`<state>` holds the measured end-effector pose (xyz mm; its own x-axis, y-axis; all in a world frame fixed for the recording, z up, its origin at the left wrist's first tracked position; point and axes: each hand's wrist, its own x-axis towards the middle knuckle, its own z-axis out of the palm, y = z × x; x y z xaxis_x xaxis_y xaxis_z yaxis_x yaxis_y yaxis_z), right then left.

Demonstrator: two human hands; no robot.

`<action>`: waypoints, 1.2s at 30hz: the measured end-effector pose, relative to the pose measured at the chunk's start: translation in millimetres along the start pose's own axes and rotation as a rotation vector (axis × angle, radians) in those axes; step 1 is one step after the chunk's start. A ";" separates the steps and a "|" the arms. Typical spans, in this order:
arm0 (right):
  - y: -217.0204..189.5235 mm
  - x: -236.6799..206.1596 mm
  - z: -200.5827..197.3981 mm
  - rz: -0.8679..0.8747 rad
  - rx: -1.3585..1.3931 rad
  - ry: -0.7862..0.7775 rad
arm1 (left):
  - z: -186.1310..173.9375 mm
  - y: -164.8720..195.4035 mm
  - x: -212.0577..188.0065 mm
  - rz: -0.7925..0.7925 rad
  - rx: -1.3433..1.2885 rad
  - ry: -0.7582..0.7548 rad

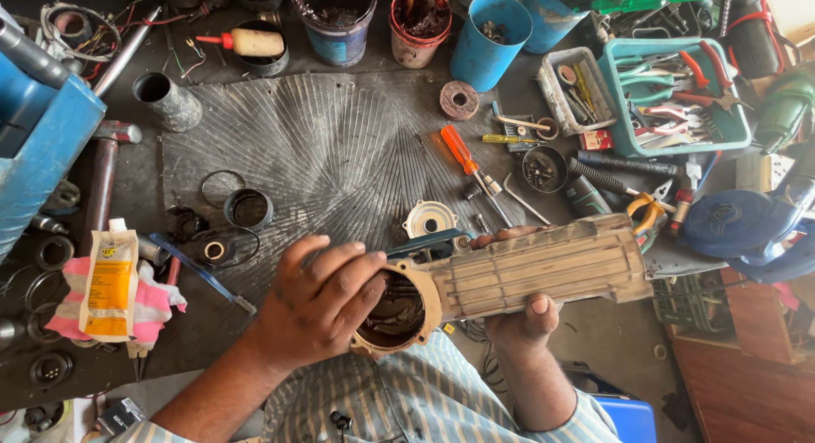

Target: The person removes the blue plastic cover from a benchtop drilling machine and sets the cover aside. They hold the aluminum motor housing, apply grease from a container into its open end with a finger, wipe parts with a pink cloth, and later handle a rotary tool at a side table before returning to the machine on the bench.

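Both hands are working one dusty tan ribbed tool housing point(535, 273). I am seeing the right hand point(526, 316) gripping it from underneath, thumb pressing its near side, fingertips curling over the far edge. Left hand point(318, 303) is resting at the housing's round open end point(395, 311), fingers curled loosely over the rim, pinching nothing I can make out. Just beyond the left hand's knuckles, a black ring point(249, 208) is lying on the ribbed rubber mat point(323, 146). Beyond the right hand, an orange-handled screwdriver point(465, 154) and a small metal end cap point(429, 218) are lying. Well to the left of the left hand, a yellow grease pouch point(110, 282) is sitting on a pink cloth point(153, 303).
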<state>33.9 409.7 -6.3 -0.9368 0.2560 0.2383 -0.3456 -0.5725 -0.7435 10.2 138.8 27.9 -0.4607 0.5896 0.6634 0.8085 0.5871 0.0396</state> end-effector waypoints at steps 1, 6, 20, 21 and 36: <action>-0.2 -0.2 0.3 -0.008 0.000 0.000 | 2.1 0.8 -2.8 0.012 0.003 0.008; 0.5 -2.6 2.6 -0.042 -0.008 0.024 | 1.0 6.7 -8.7 -0.060 -0.032 0.012; -3.9 4.2 18.7 0.010 -0.092 -0.005 | -9.0 21.9 -17.9 -0.131 0.089 -0.004; -3.8 4.2 20.5 0.005 -0.097 -0.009 | -9.7 22.3 -18.4 -0.136 0.089 -0.007; -5.4 6.9 31.1 0.010 -0.103 0.010 | -9.7 31.7 -30.0 -0.214 0.089 -0.050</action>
<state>27.6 390.4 18.8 -0.9396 0.2583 0.2245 -0.3280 -0.4925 -0.8062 53.2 134.3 16.5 -0.6376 0.4719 0.6089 0.6561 0.7469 0.1081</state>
